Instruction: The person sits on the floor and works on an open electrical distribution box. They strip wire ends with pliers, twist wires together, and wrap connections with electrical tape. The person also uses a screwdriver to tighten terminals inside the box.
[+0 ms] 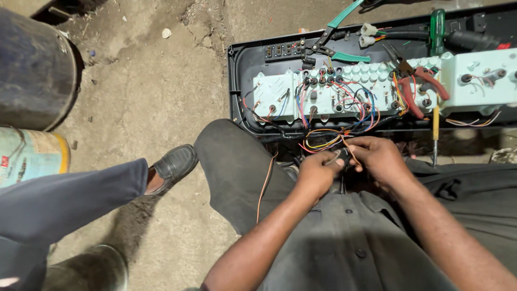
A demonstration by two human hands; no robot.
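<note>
1. Working over your lap, you hold a bundle of thin orange, yellow and red wires (328, 143) that runs from the white plastic instrument-cluster back (323, 94) down toward your hands; its long axis lies roughly away from you, with the loose ends pointing back at your body.
2. Your left hand (318, 173) is closed, with thumb and forefinger pinched on a small grey wire end (338, 155) at the tip of the bundle.
3. Your right hand (379, 157) is curled shut just beside the left, knuckles touching it, with its fingers on the same wires; what sits inside that grip is hidden.
4. One orange wire (264, 186) hangs loose down across your dark trouser knee.
5. The instrument-cluster back lies in a black plastic housing (239, 86) on the concrete floor, just beyond your knees, long axis left to right.
6. Green-handled pliers (336, 37) and red-handled pliers (417, 89) rest on the housing, and a green-handled screwdriver (437, 29) stands across its far edge.
7. Another person's trouser leg and black shoe (175, 164) sit to your left.
</note>
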